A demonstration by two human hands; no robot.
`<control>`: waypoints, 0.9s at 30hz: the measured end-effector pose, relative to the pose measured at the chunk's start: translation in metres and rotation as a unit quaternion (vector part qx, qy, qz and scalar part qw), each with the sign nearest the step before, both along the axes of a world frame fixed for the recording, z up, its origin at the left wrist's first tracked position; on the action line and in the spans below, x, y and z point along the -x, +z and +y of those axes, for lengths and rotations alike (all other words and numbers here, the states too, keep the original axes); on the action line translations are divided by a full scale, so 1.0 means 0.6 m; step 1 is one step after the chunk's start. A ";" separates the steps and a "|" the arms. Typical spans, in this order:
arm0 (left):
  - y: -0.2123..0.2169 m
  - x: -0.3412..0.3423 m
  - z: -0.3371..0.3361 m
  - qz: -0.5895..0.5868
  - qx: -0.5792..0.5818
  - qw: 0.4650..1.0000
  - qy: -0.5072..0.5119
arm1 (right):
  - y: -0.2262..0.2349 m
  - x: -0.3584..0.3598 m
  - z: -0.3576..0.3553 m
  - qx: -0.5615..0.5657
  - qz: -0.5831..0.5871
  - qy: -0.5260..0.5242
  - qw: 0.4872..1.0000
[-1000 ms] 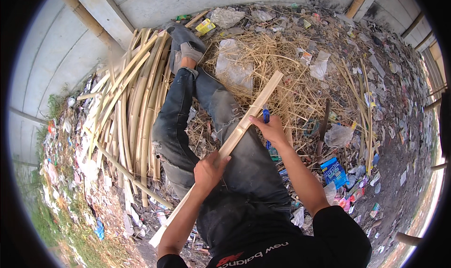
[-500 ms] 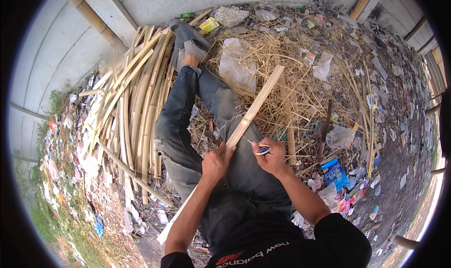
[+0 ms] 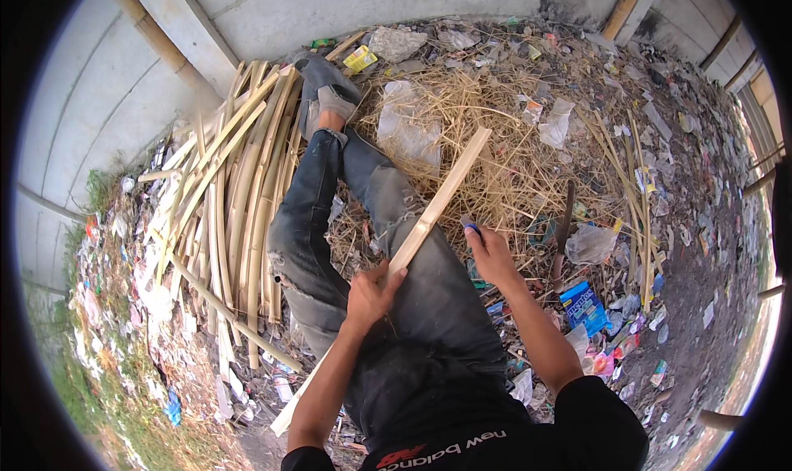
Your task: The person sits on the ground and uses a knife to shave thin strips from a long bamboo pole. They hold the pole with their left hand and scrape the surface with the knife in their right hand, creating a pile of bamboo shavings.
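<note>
I sit on the ground with my legs in torn dark jeans (image 3: 388,223) stretched out ahead. My left hand (image 3: 371,294) grips a long pale bamboo strip (image 3: 441,195) near its middle; the strip slants from beside my left hip up to the right over my lap. My right hand (image 3: 491,252) holds a small blue-handled tool (image 3: 472,226) close against the strip's right edge. The tool's blade is hidden by my fingers.
A pile of split bamboo strips (image 3: 231,190) lies to my left against a concrete wall (image 3: 330,9). Dry straw (image 3: 495,141) and plastic litter cover the ground ahead and right. A dark long-bladed knife (image 3: 564,228) and a blue packet (image 3: 582,302) lie to my right.
My right hand with the blue tool first drew back down the strip toward my left hand, then moved up along it again. The strip stayed slanted across my lap.
</note>
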State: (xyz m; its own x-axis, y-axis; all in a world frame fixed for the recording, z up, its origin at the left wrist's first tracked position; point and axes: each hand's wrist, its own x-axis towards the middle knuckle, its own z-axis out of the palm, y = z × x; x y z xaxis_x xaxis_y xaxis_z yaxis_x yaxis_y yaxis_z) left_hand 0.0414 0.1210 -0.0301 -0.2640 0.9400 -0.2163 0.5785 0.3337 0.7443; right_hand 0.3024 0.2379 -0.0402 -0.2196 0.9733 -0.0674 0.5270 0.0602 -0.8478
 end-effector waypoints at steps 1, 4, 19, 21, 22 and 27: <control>-0.005 -0.001 -0.002 0.011 -0.001 1.000 0.003 | 0.001 0.020 0.007 0.010 -0.021 0.019 1.000; -0.020 -0.004 -0.006 0.037 -0.009 0.999 0.005 | -0.012 0.056 0.045 0.015 -0.090 0.030 0.995; -0.020 0.015 0.014 -0.167 0.041 0.985 0.001 | -0.063 0.081 0.041 0.020 -0.063 0.184 0.981; -0.016 0.022 0.031 -0.215 0.100 0.971 0.007 | -0.060 0.086 0.045 -0.007 -0.026 0.226 0.974; -0.019 0.025 0.036 -0.223 0.106 0.969 0.007 | -0.058 0.087 0.047 -0.021 -0.007 0.246 0.969; -0.004 0.039 0.048 -0.347 0.183 0.919 0.038 | -0.084 0.062 0.075 0.092 0.099 0.131 0.982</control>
State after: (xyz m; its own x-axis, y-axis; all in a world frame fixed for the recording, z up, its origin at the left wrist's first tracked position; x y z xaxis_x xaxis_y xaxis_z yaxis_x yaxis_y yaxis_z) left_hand 0.0178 0.1497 -0.0326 -0.0042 0.7556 -0.6550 -0.0287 0.6546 0.7554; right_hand 0.2654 0.2828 -0.0906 -0.4869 0.8574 -0.1668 0.3373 0.0084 -0.9413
